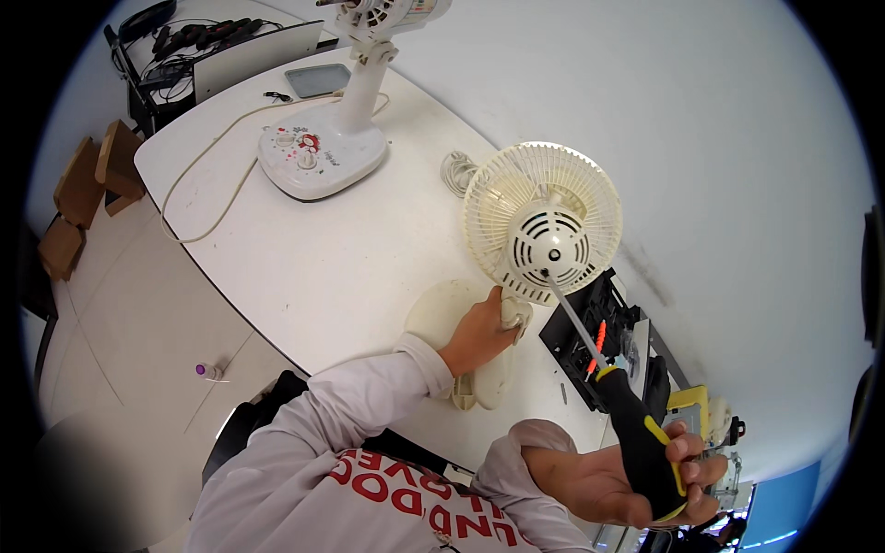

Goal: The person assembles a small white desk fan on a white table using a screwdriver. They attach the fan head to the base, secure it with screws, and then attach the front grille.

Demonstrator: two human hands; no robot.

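Observation:
A cream fan (573,198) with a round wire cage stands on the white table, the slotted motor housing (530,241) turned toward me. My left hand (481,334) is closed round the fan's neck (516,313), just below the cage and above the base. In my right hand (636,479) is a screwdriver (636,429) with a black and yellow handle. Its long shaft slants up to the left, and the tip meets the lower part of the motor housing. Whether a screw sits at the tip is too small to tell.
A second white fan (323,157) with a decorated base stands at the far left, its cord looping over the table (277,267). A black tool case (599,323) with an orange-handled tool lies on the right. Cardboard boxes (92,175) stand on the floor, left.

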